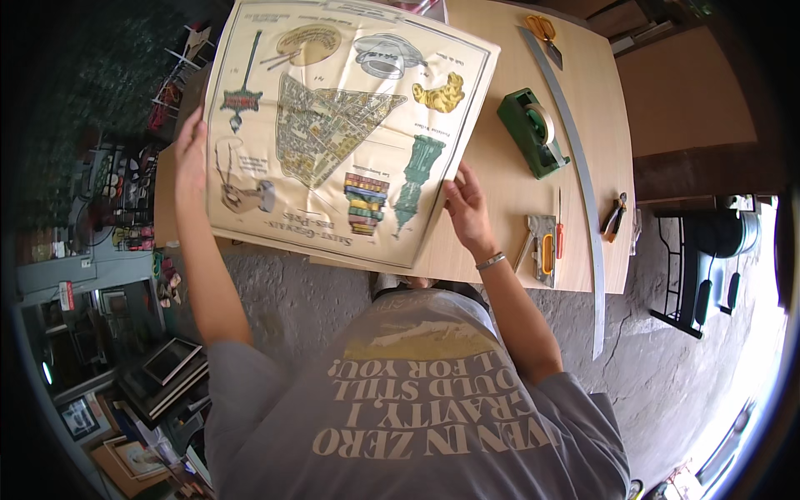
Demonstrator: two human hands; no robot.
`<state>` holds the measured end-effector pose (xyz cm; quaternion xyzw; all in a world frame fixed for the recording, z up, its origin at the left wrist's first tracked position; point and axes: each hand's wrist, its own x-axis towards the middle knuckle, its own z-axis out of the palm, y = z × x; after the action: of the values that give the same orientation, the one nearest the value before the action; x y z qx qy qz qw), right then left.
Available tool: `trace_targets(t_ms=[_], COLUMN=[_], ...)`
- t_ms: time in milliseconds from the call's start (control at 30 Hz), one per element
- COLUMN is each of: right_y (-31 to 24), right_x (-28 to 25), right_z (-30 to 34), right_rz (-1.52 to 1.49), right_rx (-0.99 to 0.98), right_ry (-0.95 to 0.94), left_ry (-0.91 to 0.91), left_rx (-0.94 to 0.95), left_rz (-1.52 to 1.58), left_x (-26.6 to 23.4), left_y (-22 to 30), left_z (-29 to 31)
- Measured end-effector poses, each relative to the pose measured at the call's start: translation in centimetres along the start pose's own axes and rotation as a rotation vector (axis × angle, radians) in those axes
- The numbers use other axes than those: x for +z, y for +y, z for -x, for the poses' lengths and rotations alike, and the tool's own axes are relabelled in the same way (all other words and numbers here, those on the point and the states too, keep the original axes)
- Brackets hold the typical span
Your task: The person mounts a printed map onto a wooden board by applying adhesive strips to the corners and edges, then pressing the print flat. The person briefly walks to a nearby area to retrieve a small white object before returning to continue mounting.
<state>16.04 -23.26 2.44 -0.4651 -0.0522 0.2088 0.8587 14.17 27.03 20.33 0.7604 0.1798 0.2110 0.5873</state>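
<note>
A cream poster [346,125] with a coloured map and small drawings is tilted above the near left part of the wooden table [492,242]. It is upside down from where I stand, and creases show across its surface. My left hand [192,157] grips its left edge, with part of the fingers hidden behind the sheet. At the lower right edge, my right hand [468,215] holds the sheet, its fingers curled at the border. A metal bracelet [490,261] circles my right wrist.
Right of the poster lie a green tape dispenser [529,137], a long metal ruler [583,179], scissors [543,33], a screwdriver [560,237], pliers [615,217] and a grey tool with an orange handle [546,254]. The ruler overhangs the near edge. Picture frames [162,379] stand at lower left.
</note>
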Motion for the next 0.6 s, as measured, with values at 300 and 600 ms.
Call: trace_targets(t_ms=[300,600], right_y=[-4.2,-2.0], right_x=[-2.4,-5.6], right_z=[0.8,0.4], right_rz=[-0.13,0.078], right_rx=[0.091,0.145], right_ry=[0.1,0.147], left_ry=[0.05,0.069], left_rx=[-0.5,-0.704], left_rz=[0.484,0.719], left_x=[2.6,3.8], left_y=[-14.1,-17.8], left_z=[13.5,20.2])
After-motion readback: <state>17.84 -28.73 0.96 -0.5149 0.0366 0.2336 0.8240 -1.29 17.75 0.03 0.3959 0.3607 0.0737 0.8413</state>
